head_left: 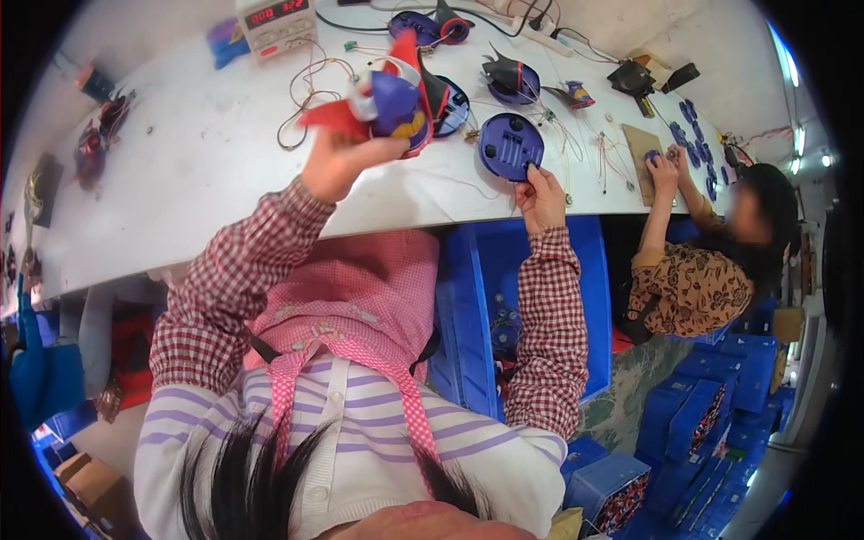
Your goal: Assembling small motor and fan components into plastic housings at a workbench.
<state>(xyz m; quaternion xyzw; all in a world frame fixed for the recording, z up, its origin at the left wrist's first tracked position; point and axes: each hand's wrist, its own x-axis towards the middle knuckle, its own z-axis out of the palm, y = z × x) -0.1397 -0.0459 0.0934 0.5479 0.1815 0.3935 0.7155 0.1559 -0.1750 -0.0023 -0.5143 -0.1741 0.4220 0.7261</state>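
My left hand [340, 164] is closed around a toy figure [394, 97] in purple, red, white and yellow, lifted over the white table; the toy is partly blurred. A round purple plastic base [509, 147] with molded slots is pinched at its lower right edge by the fingers of my right hand [542, 198], near the table's front edge. Just behind the held figure sits another round purple part [454, 108] with a black and red wing-like piece. To its right stands a black winged toy on a purple base [515, 83].
A power supply [277, 27] with a red display stands at the back, wires trailing from it. Loose wires [614, 162] lie on the right. Farther right, a co-worker [697, 279] handles a small purple part beside several purple pieces [697, 135]. Blue bins [468, 315] sit below the table.
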